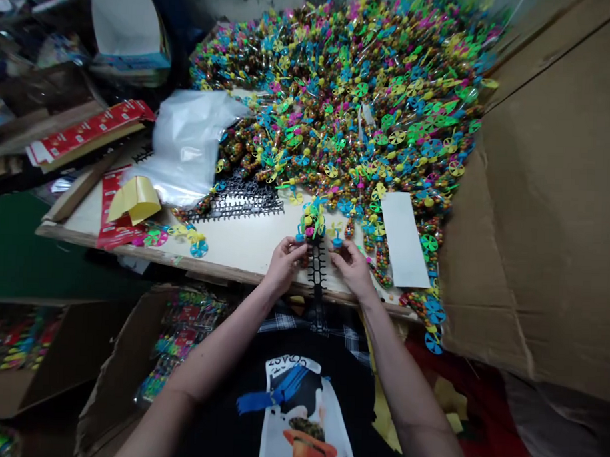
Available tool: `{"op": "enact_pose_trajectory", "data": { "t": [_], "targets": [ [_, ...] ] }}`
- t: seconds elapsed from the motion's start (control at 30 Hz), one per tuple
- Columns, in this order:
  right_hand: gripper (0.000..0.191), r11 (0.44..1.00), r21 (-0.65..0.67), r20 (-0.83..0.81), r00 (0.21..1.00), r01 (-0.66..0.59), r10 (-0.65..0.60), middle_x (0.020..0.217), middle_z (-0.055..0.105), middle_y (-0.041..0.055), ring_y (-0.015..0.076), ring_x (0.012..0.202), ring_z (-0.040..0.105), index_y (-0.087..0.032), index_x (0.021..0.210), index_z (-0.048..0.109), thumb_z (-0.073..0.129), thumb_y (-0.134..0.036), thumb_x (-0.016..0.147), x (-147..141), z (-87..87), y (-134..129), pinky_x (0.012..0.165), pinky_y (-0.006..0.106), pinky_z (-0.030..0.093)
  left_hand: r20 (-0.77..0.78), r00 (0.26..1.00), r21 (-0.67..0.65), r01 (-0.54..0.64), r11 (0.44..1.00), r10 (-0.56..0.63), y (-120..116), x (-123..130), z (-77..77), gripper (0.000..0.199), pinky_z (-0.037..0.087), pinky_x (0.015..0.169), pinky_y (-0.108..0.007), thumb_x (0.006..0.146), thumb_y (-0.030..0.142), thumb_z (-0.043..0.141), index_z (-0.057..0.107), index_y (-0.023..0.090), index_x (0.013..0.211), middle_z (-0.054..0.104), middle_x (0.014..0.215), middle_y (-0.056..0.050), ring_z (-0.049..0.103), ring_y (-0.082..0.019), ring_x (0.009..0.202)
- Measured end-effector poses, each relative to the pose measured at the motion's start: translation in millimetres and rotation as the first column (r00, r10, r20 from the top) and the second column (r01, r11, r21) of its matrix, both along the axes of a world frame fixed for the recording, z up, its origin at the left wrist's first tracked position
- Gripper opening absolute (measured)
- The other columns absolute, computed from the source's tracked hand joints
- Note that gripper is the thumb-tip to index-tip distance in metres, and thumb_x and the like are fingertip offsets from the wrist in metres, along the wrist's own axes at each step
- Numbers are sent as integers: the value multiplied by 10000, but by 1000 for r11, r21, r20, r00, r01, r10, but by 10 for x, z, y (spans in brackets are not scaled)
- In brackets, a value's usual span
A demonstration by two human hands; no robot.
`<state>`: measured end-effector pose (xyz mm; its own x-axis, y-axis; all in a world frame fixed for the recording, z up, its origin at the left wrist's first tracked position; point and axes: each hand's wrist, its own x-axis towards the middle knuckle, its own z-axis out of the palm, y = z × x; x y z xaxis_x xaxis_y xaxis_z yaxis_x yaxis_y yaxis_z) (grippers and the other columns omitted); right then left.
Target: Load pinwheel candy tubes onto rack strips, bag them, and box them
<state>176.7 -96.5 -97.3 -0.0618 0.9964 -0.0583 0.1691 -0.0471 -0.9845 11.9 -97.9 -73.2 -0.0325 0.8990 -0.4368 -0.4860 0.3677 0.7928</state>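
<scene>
My left hand [285, 262] is closed around a small candy-filled tube with a blue top [299, 236], at the left side of a black plastic hook strip [317, 272]. On the strip's other side, my right hand [352, 267] pinches a similar tube with a blue fan top [337, 241]; its body is mostly hidden by the fingers. Between the hands, a cluster of fan-topped candy tubes [313, 219] sits at the strip's far end. The strip's near end hangs over the table edge toward my lap.
A large heap of fan-topped candy tubes [349, 103] covers the back of the table. More black strips [240, 203] and clear plastic bags [188, 144] lie left, a white card [405, 239] right. Cardboard [546, 197] walls the right side. An open carton [125, 355] stands below left.
</scene>
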Motion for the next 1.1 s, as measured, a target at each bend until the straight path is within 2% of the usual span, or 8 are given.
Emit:
{"op": "enact_pose_trajectory", "data": {
  "t": [0.13, 0.3, 0.4, 0.57, 0.67, 0.83, 0.97, 1.1],
  "targets": [
    [252, 999, 33, 28, 999, 31, -32, 821, 614, 7, 176, 764, 585, -236, 878, 544, 600, -442, 744, -102, -65, -11, 740, 322, 484, 5, 1000, -76, -26, 997, 27, 44, 67, 27, 431, 384, 499, -194, 459, 289, 824, 481, 184, 697, 579, 546, 66, 550, -85, 498],
    [206, 995, 102, 120, 992, 16, -28, 853, 635, 17, 194, 841, 595, -231, 898, 584, 550, -401, 786, -150, -47, -17, 801, 344, 466, 44, 998, -94, -29, 995, 34, 80, 62, 45, 362, 415, 544, -208, 456, 248, 794, 542, 160, 700, 633, 556, 30, 561, -88, 504],
    [208, 994, 92, 77, 995, 53, -60, 867, 652, 19, 190, 840, 606, -233, 896, 580, 568, -399, 770, -189, -40, -6, 809, 347, 477, 37, 999, -97, -27, 995, 31, 92, 48, 35, 300, 390, 519, -207, 461, 217, 761, 549, 157, 664, 620, 527, 29, 540, -86, 476],
    [214, 989, 58, 22, 990, 138, -139, 792, 638, 8, 178, 749, 606, -233, 817, 560, 625, -407, 711, -254, -47, -2, 737, 330, 497, 33, 999, -102, -17, 995, 21, 101, 52, 2, 232, 358, 495, -198, 484, 197, 741, 534, 156, 582, 593, 501, 31, 509, -73, 454],
    [215, 984, 91, 43, 987, 153, -157, 764, 620, 4, 176, 741, 596, -235, 794, 564, 615, -429, 716, -268, -50, -5, 721, 322, 492, 25, 1000, -126, -8, 992, 11, 103, 76, -9, 188, 314, 461, -196, 490, 194, 735, 571, 149, 569, 578, 472, 27, 459, -62, 420],
    [206, 986, 73, -1, 989, 148, -148, 763, 622, 7, 179, 747, 609, -232, 797, 561, 615, -414, 718, -270, -105, -14, 754, 336, 500, 55, 998, -137, 25, 990, -18, 94, 135, -4, 192, 333, 485, -200, 465, 202, 744, 586, 145, 557, 588, 489, 10, 485, -77, 465],
    [215, 989, 42, -26, 989, 144, -143, 795, 635, 14, 185, 767, 622, -230, 815, 539, 622, -402, 716, -263, -132, -13, 766, 346, 507, -11, 997, -55, 73, 996, -73, 59, 124, -15, 230, 270, 453, -208, 500, 287, 741, 590, 156, 613, 552, 514, 30, 410, -67, 446],
    [214, 985, 45, -34, 985, 169, -168, 815, 635, 22, 185, 780, 619, -233, 841, 528, 599, -388, 712, -274, -119, 4, 762, 341, 512, -203, 970, 108, 161, 981, -137, 25, 5, -55, 195, 293, 486, -225, 653, 336, 638, 640, 167, 749, 509, 593, 34, 380, -82, 498]
  ]
}}
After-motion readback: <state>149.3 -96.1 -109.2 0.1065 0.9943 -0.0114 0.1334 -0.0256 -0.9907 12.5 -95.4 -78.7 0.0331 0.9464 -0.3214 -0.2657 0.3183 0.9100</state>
